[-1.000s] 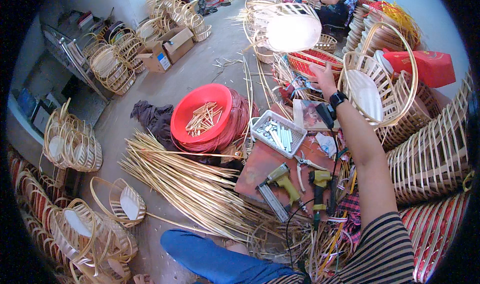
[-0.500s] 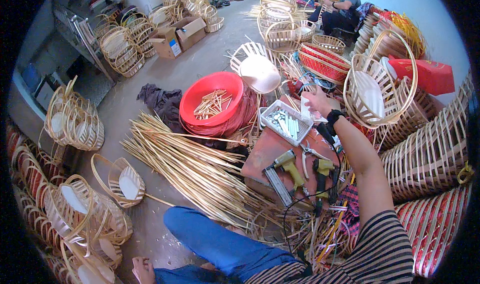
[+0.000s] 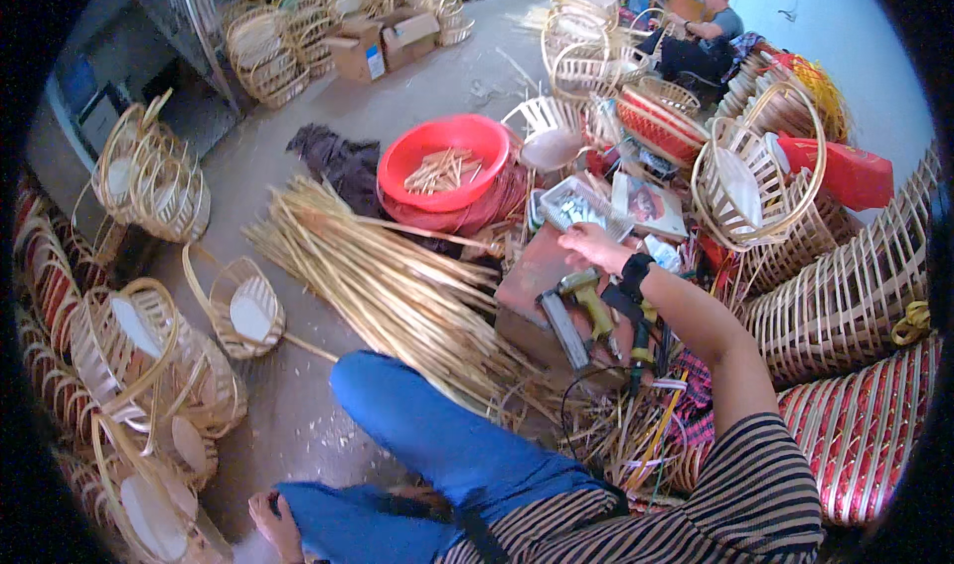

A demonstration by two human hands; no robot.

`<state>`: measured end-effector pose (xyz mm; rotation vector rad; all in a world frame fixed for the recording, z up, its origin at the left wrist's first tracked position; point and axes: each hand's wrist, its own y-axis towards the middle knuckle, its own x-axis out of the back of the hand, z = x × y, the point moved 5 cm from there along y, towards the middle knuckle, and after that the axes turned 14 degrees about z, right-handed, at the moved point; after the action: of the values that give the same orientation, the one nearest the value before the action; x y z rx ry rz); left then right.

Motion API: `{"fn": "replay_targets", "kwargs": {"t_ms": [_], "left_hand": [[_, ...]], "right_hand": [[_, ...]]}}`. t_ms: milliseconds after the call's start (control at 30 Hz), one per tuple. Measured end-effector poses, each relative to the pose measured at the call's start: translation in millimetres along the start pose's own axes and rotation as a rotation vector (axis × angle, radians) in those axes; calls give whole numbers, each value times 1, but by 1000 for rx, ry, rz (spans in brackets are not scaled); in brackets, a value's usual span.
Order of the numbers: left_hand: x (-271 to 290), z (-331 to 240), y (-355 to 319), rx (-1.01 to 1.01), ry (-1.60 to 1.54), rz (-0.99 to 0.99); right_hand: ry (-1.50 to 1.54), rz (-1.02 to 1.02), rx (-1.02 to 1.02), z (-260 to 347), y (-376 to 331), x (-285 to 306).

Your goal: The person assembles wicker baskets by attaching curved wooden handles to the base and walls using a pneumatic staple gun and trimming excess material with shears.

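The right hand (image 3: 593, 247) is held at the near edge of the white tray (image 3: 608, 214), its fingers a little apart. On the red-brown box (image 3: 535, 258), 1 green nail gun (image 3: 594, 311) is laid below that hand. The left hand (image 3: 276, 526) is placed by the blue trouser leg (image 3: 338, 519); its grip cannot be told.

right hand (image 3: 594, 248) drawn back, over red tabletop (image 3: 533, 265)

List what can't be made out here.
All head view:
Right hand: underside, hidden by the hand itself; fingertips blurred.
White tray: contents too blurred to count; near end hidden by right hand.
Left hand: forearm cut off by lower edge.
Leftmost baskets: cut off by dark lens rim.
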<state>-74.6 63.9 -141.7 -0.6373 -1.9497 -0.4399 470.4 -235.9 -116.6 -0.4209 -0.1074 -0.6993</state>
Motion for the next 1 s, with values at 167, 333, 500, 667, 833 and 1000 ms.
{"fn": "replay_targets", "kwargs": {"t_ms": [167, 333, 500, 667, 833, 1000], "left_hand": [[0, -18, -5, 13, 112, -78], [1, -26, -12, 103, 69, 33], [4, -17, -26, 158, 22, 42], [5, -14, -32, 248, -58, 64], [8, -20, -28, 272, -75, 108], [10, -20, -28, 327, -84, 125]], "right_hand": [[-58, 392, -178, -44, -13, -112], [-441, 633, -230, -94, -20, -191], [-533, 558, -260, -139, -6, -211], [-768, 500, -197, -152, 25, -220], [-932, 496, -183, -161, 63, -231], [-920, 457, -281, -161, 87, -241]]}}
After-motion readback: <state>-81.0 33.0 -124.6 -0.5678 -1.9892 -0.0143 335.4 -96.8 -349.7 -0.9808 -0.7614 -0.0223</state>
